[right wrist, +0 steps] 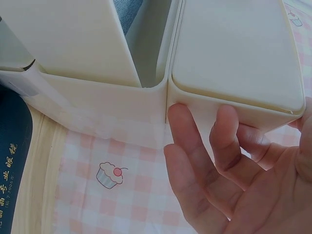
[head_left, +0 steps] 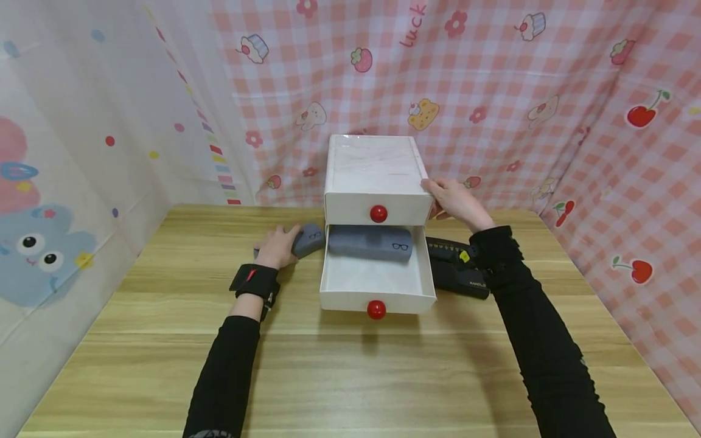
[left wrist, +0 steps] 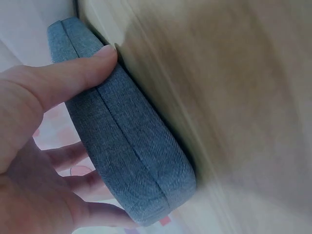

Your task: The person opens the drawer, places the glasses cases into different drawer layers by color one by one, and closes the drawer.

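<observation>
On the left of the table my left hand [head_left: 277,247] grips a grey fabric glasses case [head_left: 308,239]. In the left wrist view the thumb lies across the seamed side of this case [left wrist: 131,141], with fingers behind it. A white two-drawer box [head_left: 378,161] stands in the middle, its lower drawer [head_left: 378,283] pulled out and its upper one closed. Another grey glasses case [head_left: 367,242] lies across the back of that open drawer. My right hand [head_left: 454,201] holds the box's upper right edge. In the right wrist view curled fingertips [right wrist: 179,114] touch its side; the thumb is mostly cut off.
Dark glasses cases [head_left: 460,281] with gold lettering lie right of the box, partly behind the right wrist. Red round knobs [head_left: 376,309] stick out from both drawer fronts. A pink checked curtain [head_left: 482,79] hangs behind the wooden table [head_left: 350,377].
</observation>
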The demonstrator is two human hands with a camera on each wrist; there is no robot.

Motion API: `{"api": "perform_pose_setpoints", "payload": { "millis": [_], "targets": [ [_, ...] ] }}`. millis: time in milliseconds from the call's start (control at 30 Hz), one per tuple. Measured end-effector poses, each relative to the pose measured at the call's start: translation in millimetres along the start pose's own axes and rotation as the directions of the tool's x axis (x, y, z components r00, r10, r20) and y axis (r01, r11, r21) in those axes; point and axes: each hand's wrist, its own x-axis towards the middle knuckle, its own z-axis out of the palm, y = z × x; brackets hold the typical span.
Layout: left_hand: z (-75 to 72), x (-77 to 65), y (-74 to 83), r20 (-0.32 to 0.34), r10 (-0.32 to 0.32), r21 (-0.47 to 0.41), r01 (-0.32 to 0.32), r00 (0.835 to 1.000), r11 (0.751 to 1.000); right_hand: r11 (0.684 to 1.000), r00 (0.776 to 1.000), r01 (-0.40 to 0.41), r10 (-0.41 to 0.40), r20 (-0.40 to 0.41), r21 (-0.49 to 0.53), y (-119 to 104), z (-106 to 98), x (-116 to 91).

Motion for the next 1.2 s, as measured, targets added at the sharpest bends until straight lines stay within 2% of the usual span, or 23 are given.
{"api": "perform_pose_setpoints", "payload": {
  "millis": [433, 767, 1000, 1200],
  "targets": [
    [5.3, -29.1, 3.6, -0.052, 0.008, -0.041, -0.010, 0.999, 0.999, 1.000, 1.000, -0.003, 0.003, 0.006, 0.000, 1, 2, 1],
    [4.2, -43.2, -0.6, -0.098, 0.023, -0.058, -0.028, 0.995, 0.998, 1.000, 1.000, -0.003, 0.003, 0.005, -0.018, 0, 2, 1],
    [-7.5, -54.8, 1.3, -0.175, 0.043, -0.032, -0.050, 0.984, 0.998, 1.000, 1.000, -0.001, 0.001, 0.008, -0.003, -1, 1, 0],
    [-30.4, -69.1, 8.4, -0.217, 0.051, -0.028, -0.059, 0.975, 0.998, 1.000, 1.000, -0.003, 0.003, 0.004, -0.010, -2, 1, 0]
  ]
}}
